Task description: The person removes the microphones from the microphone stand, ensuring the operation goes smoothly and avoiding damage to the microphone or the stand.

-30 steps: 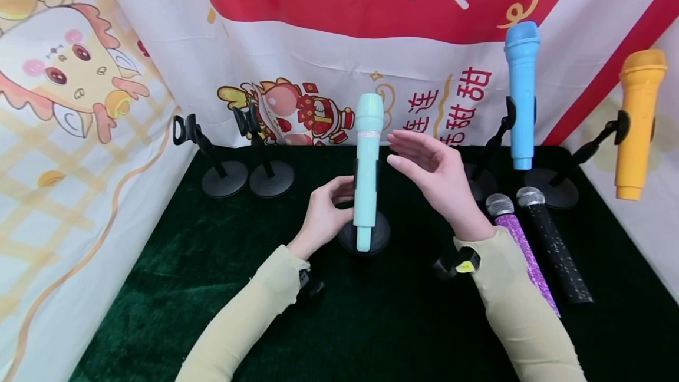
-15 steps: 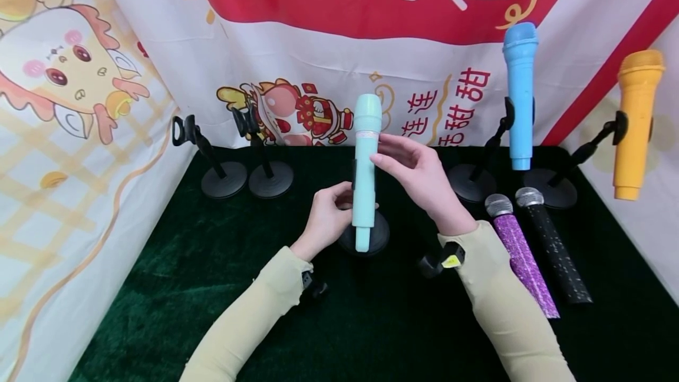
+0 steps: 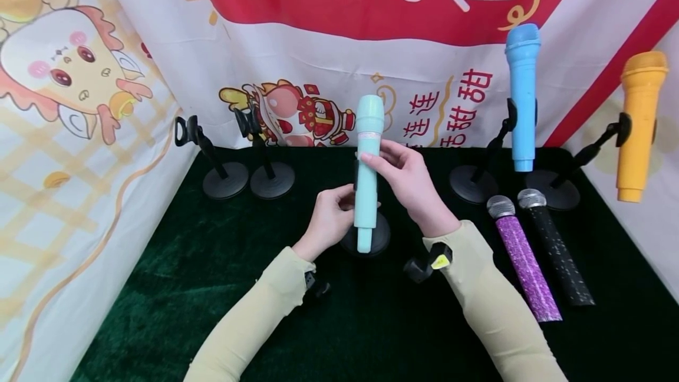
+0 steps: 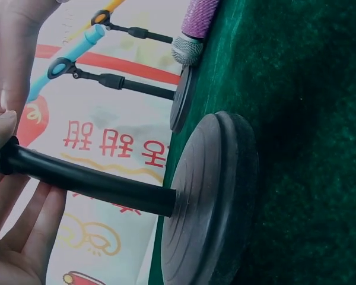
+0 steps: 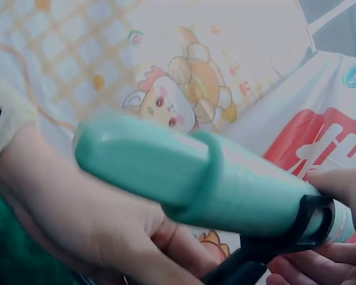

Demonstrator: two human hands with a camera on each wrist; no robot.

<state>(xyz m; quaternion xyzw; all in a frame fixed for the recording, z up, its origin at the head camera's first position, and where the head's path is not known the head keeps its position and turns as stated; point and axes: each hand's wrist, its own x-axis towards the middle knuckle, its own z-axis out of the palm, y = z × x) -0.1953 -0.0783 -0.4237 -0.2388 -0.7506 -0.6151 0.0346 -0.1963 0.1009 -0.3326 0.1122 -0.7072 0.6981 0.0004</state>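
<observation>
A mint-green microphone (image 3: 366, 187) sits tilted in the black clip (image 5: 311, 225) of a desk stand at the middle of the table. My left hand (image 3: 331, 214) grips the stand's pole (image 4: 95, 181), thumb on one side and fingers behind it. The round stand base (image 4: 210, 202) rests on the cloth. From the right, my right hand (image 3: 411, 184) holds the microphone's upper body, its thumb across the front. Its other fingers are partly hidden behind the microphone. In the right wrist view the right fingertips lie right beside the clip.
Two bare stands (image 3: 224, 178) (image 3: 270, 178) are at the back left. At right, a blue microphone (image 3: 522, 99) and an orange microphone (image 3: 639, 128) sit in stands. A purple glitter microphone (image 3: 525, 264) and a black speckled microphone (image 3: 557, 252) lie on the green cloth (image 3: 212, 287).
My right hand has moved left from beside the mint-green microphone and taken hold of its upper body. My left hand stays on the stand, its fingers a little closer round the pole.
</observation>
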